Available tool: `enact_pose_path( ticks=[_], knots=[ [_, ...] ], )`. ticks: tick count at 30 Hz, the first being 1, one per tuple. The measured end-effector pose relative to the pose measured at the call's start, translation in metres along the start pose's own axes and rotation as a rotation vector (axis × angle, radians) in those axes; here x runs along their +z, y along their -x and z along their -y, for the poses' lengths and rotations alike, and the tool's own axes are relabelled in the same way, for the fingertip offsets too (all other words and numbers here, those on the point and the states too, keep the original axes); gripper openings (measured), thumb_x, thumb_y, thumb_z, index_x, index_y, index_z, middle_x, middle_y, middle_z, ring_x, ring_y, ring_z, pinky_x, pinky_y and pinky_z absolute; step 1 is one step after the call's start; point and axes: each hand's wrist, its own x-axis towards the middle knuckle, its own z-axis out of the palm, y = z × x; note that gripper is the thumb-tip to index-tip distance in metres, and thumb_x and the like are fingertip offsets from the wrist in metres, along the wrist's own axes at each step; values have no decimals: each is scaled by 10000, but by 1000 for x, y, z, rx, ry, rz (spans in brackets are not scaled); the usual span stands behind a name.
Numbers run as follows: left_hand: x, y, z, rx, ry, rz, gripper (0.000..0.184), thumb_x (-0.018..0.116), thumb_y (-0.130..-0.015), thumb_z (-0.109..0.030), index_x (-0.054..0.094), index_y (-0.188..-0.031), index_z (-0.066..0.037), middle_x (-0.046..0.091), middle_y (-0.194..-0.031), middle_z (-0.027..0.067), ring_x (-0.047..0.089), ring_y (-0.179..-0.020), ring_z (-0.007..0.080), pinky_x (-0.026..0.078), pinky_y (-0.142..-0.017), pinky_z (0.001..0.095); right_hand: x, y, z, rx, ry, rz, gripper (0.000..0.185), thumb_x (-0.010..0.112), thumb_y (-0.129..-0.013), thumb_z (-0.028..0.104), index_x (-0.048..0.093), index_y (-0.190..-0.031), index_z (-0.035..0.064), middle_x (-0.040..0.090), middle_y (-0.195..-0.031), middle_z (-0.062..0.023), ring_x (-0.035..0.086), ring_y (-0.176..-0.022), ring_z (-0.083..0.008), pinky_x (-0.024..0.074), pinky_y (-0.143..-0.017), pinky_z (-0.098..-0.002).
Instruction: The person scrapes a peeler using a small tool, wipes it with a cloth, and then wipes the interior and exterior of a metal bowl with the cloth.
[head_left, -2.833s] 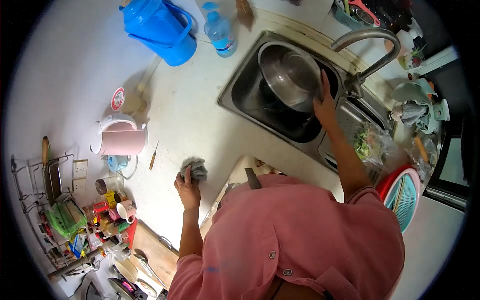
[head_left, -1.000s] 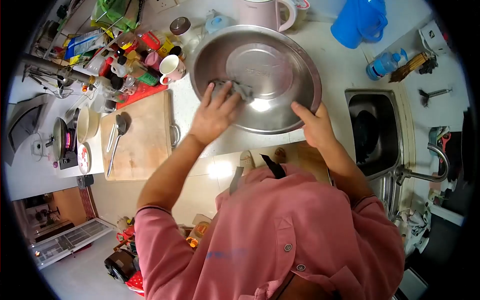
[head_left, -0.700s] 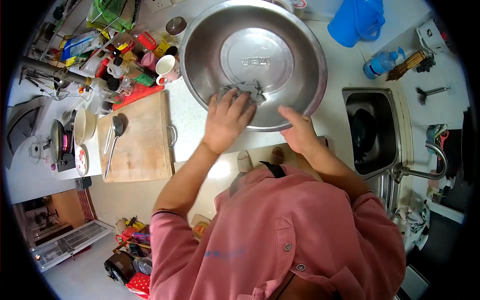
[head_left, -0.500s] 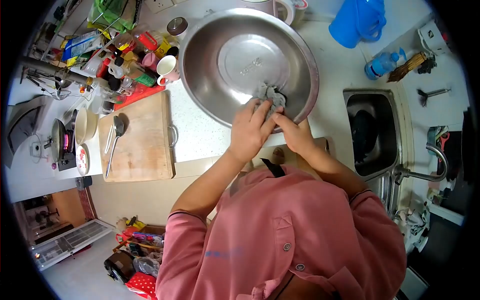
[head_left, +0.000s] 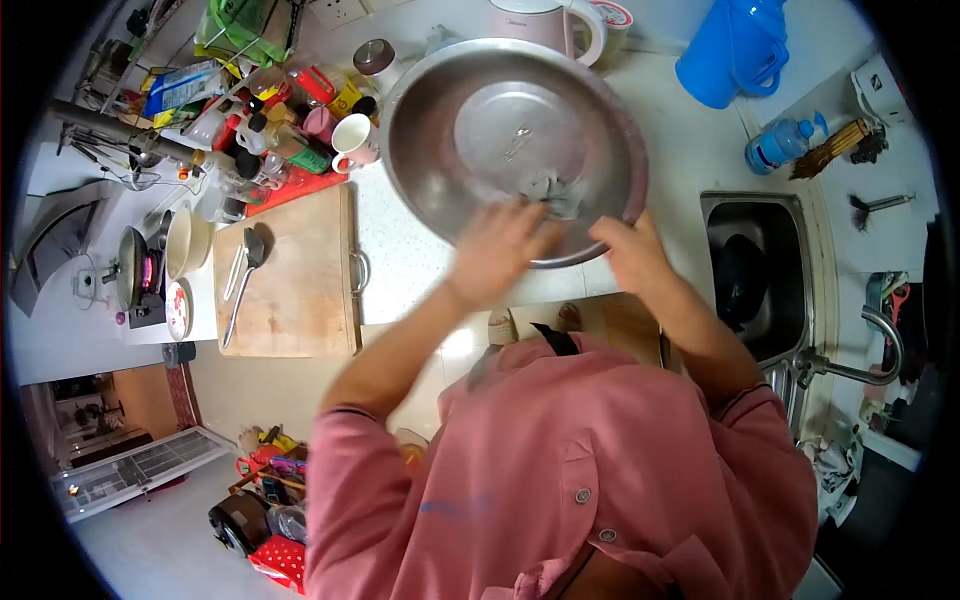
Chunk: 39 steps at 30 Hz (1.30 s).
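Note:
A large steel basin (head_left: 425, 115) is tilted over the counter, its inside facing me. My right hand (head_left: 635, 250) grips its lower right rim, the thumb inside. My left hand (head_left: 500, 250), blurred by motion, reaches over the lower rim and presses a grey cloth (head_left: 555, 195) against the inner wall. The cloth sticks out beyond my fingertips.
A cutting board (head_left: 295, 290) with a ladle (head_left: 245, 280) lies left, below bottles and a pink-white mug (head_left: 355, 142). A kettle (head_left: 530, 28) stands behind the basin. To the right are a blue jug (head_left: 725, 60), a blue bottle (head_left: 778, 147) and the sink (head_left: 755, 340).
The basin came out of the sink to the counter before me. Lately my left hand and the cloth have shifted about inside it, while my right hand has stayed at its lower right rim.

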Motion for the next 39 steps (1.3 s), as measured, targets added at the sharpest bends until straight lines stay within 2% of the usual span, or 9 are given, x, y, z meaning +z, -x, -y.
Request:
enact_pose_path(
  ticks=[4, 10, 13, 16, 18, 24, 28, 33, 39],
  knots=[
    [-43, 14, 62, 158, -297, -31, 320, 593, -753, -210, 628, -1072, -217, 572, -1161, 86, 559, -1069, 297, 453, -894, 455, -2, 1, 43, 3, 205, 254, 621, 588, -794, -7, 368, -1374, 9, 525, -1183, -60, 511, -1041, -139, 448, -870, -289],
    [-3, -29, -24, -205, 77, -380, 270, 593, -771, -165, 639, -1038, -160, 576, -1170, 134, 567, -1057, 336, 476, -854, 434, 30, -7, -17, -185, 298, 181, 314, 633, -861, 113, 528, -1131, -10, 553, -1104, -78, 525, -1017, -142, 453, -841, -286],
    [11, -29, -41, -308, 166, -358, 262, 596, -771, -174, 633, -1031, -164, 570, -1180, 126, 552, -1090, 336, 457, -890, 452, 8, -11, -22, -192, 281, 140, 304, 583, -861, 93, 534, -1138, -22, 560, -1083, -69, 525, -1007, -155, 447, -859, -311],
    [-9, -4, 14, -33, -2, 3, 278, 607, -761, -193, 625, -1038, -172, 564, -1187, 105, 529, -1127, 332, 430, -925, 482, -7, -8, 10, -7, 2, 169, 444, 542, -837, 76, 474, -1265, -19, 555, -1172, -64, 517, -1053, -185, 402, -943, -330],
    [-23, 10, 39, 17, -236, -50, 286, 596, -765, -202, 617, -1050, -188, 557, -1193, 84, 516, -1139, 323, 413, -940, 505, -5, -3, 9, -96, 79, 69, 276, 584, -819, 63, 577, -1083, -15, 619, -1024, -62, 581, -944, -172, 446, -855, -312],
    [0, -31, -46, -313, 302, -213, 751, 803, -489, -192, 573, -1197, -93, 501, -1246, 174, 518, -1131, 371, 443, -926, 438, 12, -13, -5, -27, -187, 44, 206, 607, -805, 53, 620, -1006, 6, 631, -952, -50, 596, -886, -163, 454, -821, -302],
    [-16, -3, 47, 81, -191, -32, 329, 572, -773, -188, 638, -1094, -152, 573, -1175, 103, 547, -1099, 344, 471, -893, 460, -12, -13, 35, 46, 10, 42, 340, 594, -820, 65, 557, -1151, -3, 620, -1007, -65, 587, -928, -179, 459, -865, -327],
    [-8, -32, 8, -43, -39, -188, 348, 630, -723, -136, 655, -1070, -114, 580, -1153, 133, 567, -1047, 348, 485, -859, 425, 20, -7, 7, -294, 191, 37, 548, 595, -847, 96, 361, -1335, 11, 523, -1184, -72, 519, -1054, -185, 438, -921, -327],
    [3, -38, -9, 5, 43, -144, 321, 634, -732, -147, 654, -1052, -127, 568, -1188, 136, 552, -1103, 355, 464, -914, 446, -18, -16, 22, -57, 30, -46, 411, 580, -815, 114, 507, -1206, 9, 584, -1069, -63, 534, -1000, -150, 434, -863, -286]
  ],
)
